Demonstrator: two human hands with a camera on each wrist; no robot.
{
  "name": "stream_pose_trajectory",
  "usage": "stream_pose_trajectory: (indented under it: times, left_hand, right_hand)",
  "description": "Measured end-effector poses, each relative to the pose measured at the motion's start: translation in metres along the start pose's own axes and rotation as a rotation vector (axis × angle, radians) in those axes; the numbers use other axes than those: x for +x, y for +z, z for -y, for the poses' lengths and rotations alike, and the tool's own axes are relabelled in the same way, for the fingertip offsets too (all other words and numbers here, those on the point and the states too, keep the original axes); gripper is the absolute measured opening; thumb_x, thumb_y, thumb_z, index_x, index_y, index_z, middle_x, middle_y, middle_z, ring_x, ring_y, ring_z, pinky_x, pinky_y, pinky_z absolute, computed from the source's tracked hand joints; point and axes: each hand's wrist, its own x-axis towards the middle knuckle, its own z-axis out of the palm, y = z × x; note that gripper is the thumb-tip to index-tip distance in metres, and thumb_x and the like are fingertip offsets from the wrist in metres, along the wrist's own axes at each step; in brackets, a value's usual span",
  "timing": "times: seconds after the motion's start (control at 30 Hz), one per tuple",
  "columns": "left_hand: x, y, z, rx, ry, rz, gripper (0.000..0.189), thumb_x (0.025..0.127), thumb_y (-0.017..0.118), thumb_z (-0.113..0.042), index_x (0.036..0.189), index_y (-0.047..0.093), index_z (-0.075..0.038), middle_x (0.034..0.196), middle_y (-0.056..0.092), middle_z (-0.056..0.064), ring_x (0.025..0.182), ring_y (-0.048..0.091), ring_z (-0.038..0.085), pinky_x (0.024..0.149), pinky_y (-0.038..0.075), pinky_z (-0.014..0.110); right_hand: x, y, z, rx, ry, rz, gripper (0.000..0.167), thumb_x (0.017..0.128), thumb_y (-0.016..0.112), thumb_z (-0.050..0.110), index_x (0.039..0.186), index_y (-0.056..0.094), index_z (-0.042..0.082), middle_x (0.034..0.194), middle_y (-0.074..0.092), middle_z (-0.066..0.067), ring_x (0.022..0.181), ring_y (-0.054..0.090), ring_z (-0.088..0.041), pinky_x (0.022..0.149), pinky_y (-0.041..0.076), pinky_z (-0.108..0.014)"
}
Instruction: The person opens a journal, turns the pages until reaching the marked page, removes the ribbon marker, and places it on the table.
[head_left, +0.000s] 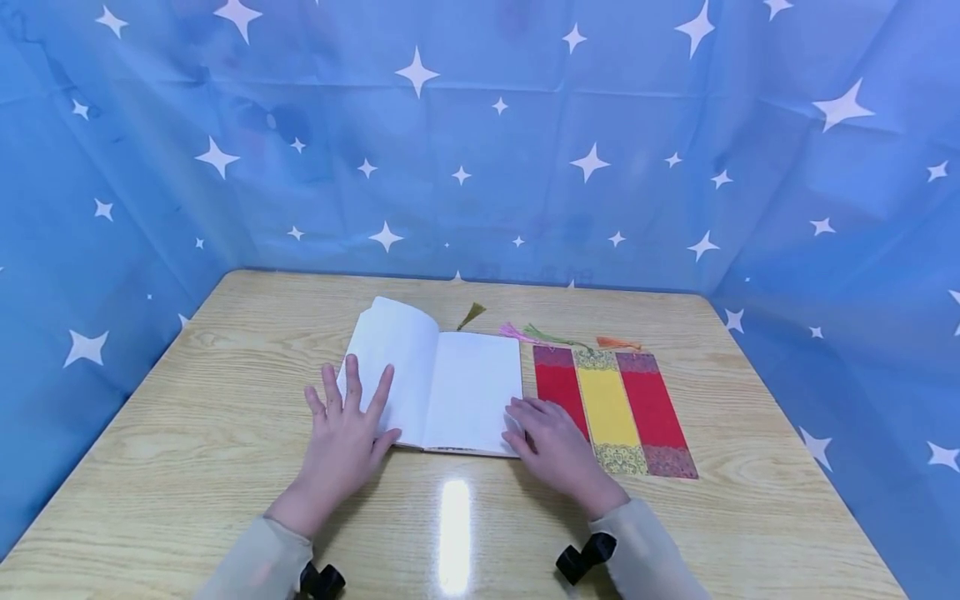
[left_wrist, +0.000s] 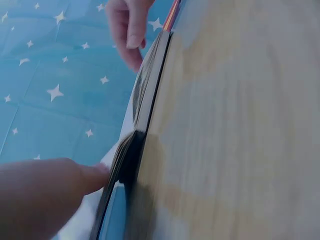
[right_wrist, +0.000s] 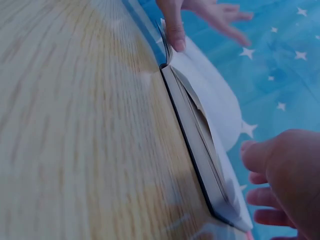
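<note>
A book lies open at blank white pages, its right page [head_left: 474, 392] flat and its left page [head_left: 405, 350] curving up from the spine. Across the lower left page my left hand [head_left: 347, 433] is spread, with the thumb [left_wrist: 95, 176] touching near the bottom edge. My right hand [head_left: 551, 442] is at the lower right corner of the book, its fingers loosely bent. In the right wrist view that hand [right_wrist: 287, 182] hovers beside the page edges with nothing between thumb and fingers. A narrow gap [right_wrist: 197, 117] shows among the pages along the bottom edge.
Right of the book lie a red bookmark [head_left: 558, 387], a yellow bookmark [head_left: 609, 404] and another red bookmark [head_left: 660, 408], with pink, green and orange tassels. An olive tassel [head_left: 472, 313] sticks out above the book. Blue star-patterned cloth [head_left: 480, 125] surrounds the wooden table [head_left: 187, 467].
</note>
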Motion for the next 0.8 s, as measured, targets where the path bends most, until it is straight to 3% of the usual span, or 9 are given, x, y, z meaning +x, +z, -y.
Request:
stream_pose_trajectory:
  times: [0.1, 0.2, 0.37, 0.57, 0.8]
  left_hand:
    - [-0.0022, 0.0002, 0.0042, -0.059, -0.06, 0.17, 0.076, 0.088, 0.06, -0.042, 0.149, 0.023, -0.018, 0.152, -0.011, 0.023, 0.131, -0.022, 0.048, 0.101, -0.007, 0.066]
    - [-0.0037, 0.0011, 0.0073, -0.127, -0.081, 0.274, 0.066, 0.093, 0.052, -0.042, 0.148, 0.025, -0.019, 0.153, -0.003, 0.019, 0.132, -0.02, 0.047, 0.102, -0.005, 0.065]
    - [-0.0057, 0.0031, 0.0103, -0.188, -0.079, 0.345, 0.059, 0.096, 0.046, -0.041, 0.147, 0.029, -0.017, 0.152, 0.012, 0.019, 0.134, -0.007, 0.051, 0.103, 0.001, 0.065]
    - [-0.007, 0.0026, 0.0105, -0.262, -0.107, 0.401, 0.059, 0.097, 0.045, -0.04, 0.147, 0.028, -0.012, 0.15, 0.019, 0.021, 0.134, 0.001, 0.051, 0.104, 0.006, 0.064]
    - [-0.0071, 0.005, 0.01, -0.286, -0.132, 0.451, 0.061, 0.098, 0.04, -0.044, 0.148, 0.026, -0.011, 0.149, 0.017, 0.022, 0.134, 0.005, 0.049, 0.105, 0.007, 0.061]
  right_hand:
    - [-0.0014, 0.0005, -0.0013, -0.009, -0.006, 0.036, 0.048, 0.086, 0.066, 0.034, 0.127, 0.058, 0.011, 0.13, 0.055, -0.008, 0.122, 0.047, -0.028, 0.103, 0.032, -0.046]
    - [-0.0027, 0.0016, -0.003, -0.023, -0.027, 0.048, 0.048, 0.086, 0.066, 0.035, 0.127, 0.058, 0.011, 0.131, 0.054, -0.008, 0.123, 0.046, -0.028, 0.104, 0.032, -0.046]
    - [-0.004, 0.0016, -0.0045, -0.029, -0.057, 0.073, 0.053, 0.085, 0.066, 0.039, 0.128, 0.057, 0.009, 0.133, 0.052, -0.01, 0.124, 0.045, -0.03, 0.104, 0.03, -0.048]
    - [-0.0044, -0.0002, -0.0043, -0.016, -0.071, 0.137, 0.063, 0.082, 0.066, 0.047, 0.132, 0.053, 0.011, 0.137, 0.047, -0.012, 0.127, 0.042, -0.031, 0.105, 0.027, -0.05]
    - [-0.0048, 0.0012, -0.0048, -0.068, -0.123, 0.104, 0.052, 0.083, 0.067, 0.041, 0.124, 0.061, 0.01, 0.134, 0.051, -0.013, 0.124, 0.045, -0.031, 0.104, 0.03, -0.05]
